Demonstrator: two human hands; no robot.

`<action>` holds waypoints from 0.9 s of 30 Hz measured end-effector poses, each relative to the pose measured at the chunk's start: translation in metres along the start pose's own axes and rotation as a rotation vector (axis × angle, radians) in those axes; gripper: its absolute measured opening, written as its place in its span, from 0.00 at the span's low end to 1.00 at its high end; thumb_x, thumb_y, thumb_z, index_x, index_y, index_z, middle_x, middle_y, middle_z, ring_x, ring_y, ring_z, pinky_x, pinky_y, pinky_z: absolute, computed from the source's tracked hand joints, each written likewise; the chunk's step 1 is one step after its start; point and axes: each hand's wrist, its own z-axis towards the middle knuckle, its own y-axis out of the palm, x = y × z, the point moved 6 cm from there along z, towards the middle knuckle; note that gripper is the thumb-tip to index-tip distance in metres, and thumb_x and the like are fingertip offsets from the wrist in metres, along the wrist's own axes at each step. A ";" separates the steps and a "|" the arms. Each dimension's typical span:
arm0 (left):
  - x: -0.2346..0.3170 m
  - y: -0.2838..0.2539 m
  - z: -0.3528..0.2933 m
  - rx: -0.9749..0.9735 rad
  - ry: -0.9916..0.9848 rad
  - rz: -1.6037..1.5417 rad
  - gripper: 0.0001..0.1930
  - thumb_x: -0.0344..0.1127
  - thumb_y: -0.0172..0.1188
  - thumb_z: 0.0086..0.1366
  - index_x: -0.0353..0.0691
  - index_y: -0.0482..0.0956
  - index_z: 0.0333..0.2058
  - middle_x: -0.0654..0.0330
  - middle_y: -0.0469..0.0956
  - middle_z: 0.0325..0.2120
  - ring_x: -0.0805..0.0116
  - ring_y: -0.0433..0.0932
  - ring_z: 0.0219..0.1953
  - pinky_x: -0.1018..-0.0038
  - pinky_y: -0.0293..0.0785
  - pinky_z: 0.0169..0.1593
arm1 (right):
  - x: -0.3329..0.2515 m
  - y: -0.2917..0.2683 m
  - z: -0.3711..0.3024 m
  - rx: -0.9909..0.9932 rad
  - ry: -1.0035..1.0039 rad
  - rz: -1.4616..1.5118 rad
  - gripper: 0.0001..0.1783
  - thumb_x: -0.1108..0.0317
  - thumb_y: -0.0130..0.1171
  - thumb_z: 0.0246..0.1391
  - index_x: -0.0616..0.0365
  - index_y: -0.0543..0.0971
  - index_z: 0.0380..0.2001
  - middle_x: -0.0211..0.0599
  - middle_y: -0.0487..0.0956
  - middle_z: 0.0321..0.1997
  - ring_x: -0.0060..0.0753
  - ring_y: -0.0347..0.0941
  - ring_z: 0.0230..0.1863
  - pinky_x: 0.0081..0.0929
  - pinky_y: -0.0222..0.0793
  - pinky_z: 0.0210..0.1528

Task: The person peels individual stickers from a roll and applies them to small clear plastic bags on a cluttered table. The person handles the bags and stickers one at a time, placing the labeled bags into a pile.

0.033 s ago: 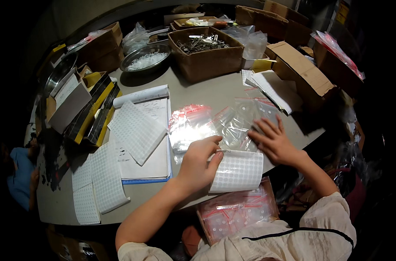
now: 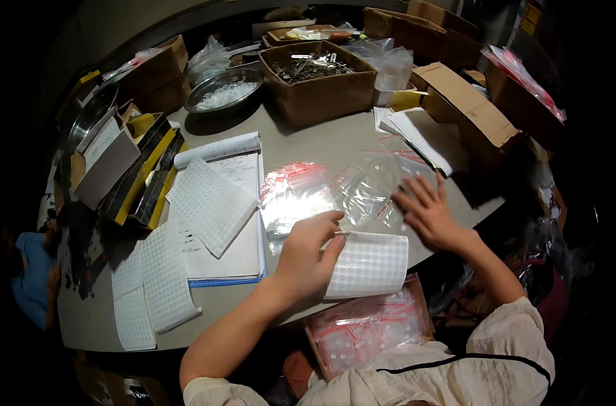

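A sheet of round white stickers (image 2: 372, 267) hangs curled over the table's front edge. My left hand (image 2: 311, 254) grips it by its upper left corner, thumb on top and fingers bent. To the right, my right hand (image 2: 431, 216) has its fingers spread, with the tips at loose clear zip bags (image 2: 365, 193); whether they press on a bag is unclear. Beyond my left hand lies a shiny pile of clear zip bags with red seals (image 2: 293, 196). Below the sheet, at my lap, a carton (image 2: 426, 308) holds packed zip bags with small round stickers on them.
More sticker sheets (image 2: 162, 277) and a blue-edged clipboard with papers (image 2: 233, 274) lie left. Behind stand a metal bowl of clear small pieces (image 2: 223, 95) and a carton of metal parts (image 2: 318, 98). Cartons (image 2: 477, 108) line the right. A person in blue (image 2: 34, 271) is far left.
My right hand has slid slightly to the right across the loose bags. My left hand and the sticker sheet stay nearly where they were.
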 end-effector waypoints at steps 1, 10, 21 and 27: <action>0.001 0.000 0.001 -0.001 -0.035 -0.029 0.06 0.31 0.63 0.67 0.34 0.80 0.39 0.50 0.84 0.42 0.58 0.82 0.39 0.65 0.77 0.43 | 0.020 0.012 -0.001 0.021 0.108 -0.064 0.32 0.52 0.50 0.71 0.51 0.65 0.73 0.50 0.55 0.80 0.58 0.43 0.81 0.63 0.24 0.79; -0.017 -0.003 -0.008 -0.109 -0.345 -0.078 0.12 0.38 0.61 0.72 0.34 0.82 0.43 0.48 0.83 0.27 0.57 0.83 0.30 0.66 0.77 0.38 | -0.020 -0.050 0.049 0.296 0.032 0.572 0.23 0.74 0.59 0.56 0.62 0.75 0.56 0.51 0.74 0.62 0.55 0.72 0.63 0.40 0.67 0.65; -0.011 0.003 -0.009 -0.137 -0.462 -0.308 0.13 0.38 0.63 0.70 0.31 0.83 0.36 0.61 0.81 0.26 0.77 0.75 0.31 0.74 0.73 0.37 | -0.113 -0.062 0.056 0.169 -0.244 0.516 0.26 0.74 0.69 0.38 0.55 0.76 0.45 0.42 0.76 0.41 0.52 0.72 0.45 0.43 0.68 0.50; -0.016 0.006 -0.012 -0.144 -0.595 -0.423 0.14 0.38 0.62 0.72 0.29 0.83 0.37 0.63 0.79 0.24 0.77 0.72 0.29 0.72 0.71 0.34 | -0.128 -0.079 0.047 0.363 -0.286 0.327 0.15 0.76 0.68 0.48 0.59 0.79 0.41 0.40 0.79 0.39 0.46 0.75 0.41 0.39 0.72 0.45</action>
